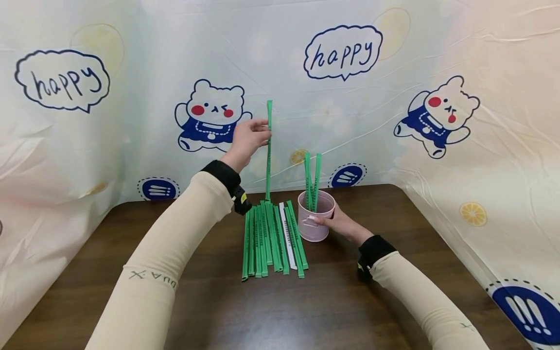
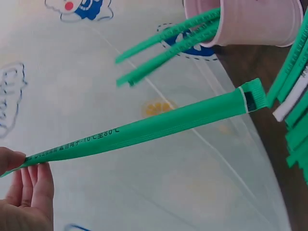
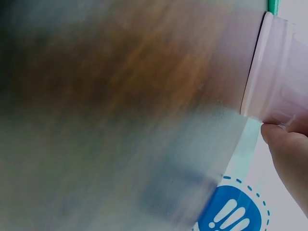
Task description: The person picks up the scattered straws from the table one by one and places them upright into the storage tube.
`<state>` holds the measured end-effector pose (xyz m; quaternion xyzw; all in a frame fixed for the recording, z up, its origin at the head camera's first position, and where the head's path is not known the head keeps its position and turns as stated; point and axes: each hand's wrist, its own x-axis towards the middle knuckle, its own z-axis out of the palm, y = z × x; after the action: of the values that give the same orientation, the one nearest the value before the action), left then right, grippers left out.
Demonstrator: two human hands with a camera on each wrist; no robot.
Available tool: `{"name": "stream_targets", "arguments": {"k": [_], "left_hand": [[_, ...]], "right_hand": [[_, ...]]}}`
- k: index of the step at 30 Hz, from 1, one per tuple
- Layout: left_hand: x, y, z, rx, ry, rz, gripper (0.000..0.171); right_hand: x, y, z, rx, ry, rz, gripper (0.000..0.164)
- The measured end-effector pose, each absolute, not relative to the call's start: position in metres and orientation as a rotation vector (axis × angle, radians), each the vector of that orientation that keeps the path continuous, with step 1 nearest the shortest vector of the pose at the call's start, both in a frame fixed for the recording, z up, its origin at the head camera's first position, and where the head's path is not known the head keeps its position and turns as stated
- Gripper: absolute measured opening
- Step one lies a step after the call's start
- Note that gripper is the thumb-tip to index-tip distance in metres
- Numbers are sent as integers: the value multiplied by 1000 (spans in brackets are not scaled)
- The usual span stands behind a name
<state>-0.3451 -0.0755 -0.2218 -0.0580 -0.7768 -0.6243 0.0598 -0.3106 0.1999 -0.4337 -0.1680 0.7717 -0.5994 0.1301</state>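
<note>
High above the back edge of the table, my left hand pinches a green wrapped straw near its upper end, and the straw hangs upright. In the left wrist view, dark print shows along this straw. My right hand holds a small pink bucket at its right side, with the thumb by the little handle. Several green wrapped straws stand in the bucket and lean apart. Left of the bucket, a row of green wrapped straws lies on the table, with one white wrapped straw among them.
The brown wooden table reaches back to a printed curtain with cartoon bears, which hangs round its back and sides. Part of the bucket's wall is seen close in the right wrist view.
</note>
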Motion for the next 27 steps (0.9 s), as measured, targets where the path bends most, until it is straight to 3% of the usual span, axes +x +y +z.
{"name": "stream_targets", "arguments": {"k": [10,27], "left_hand": [[-334,-27,-213,-343,-2206,-1973,41],[-328,19,-284,-430,-2292,-2033,40]], "right_hand": [[-309,202,-433,-471,2260,-1731,96],[-316,203,-436,-550,2214,-1778,96]]}}
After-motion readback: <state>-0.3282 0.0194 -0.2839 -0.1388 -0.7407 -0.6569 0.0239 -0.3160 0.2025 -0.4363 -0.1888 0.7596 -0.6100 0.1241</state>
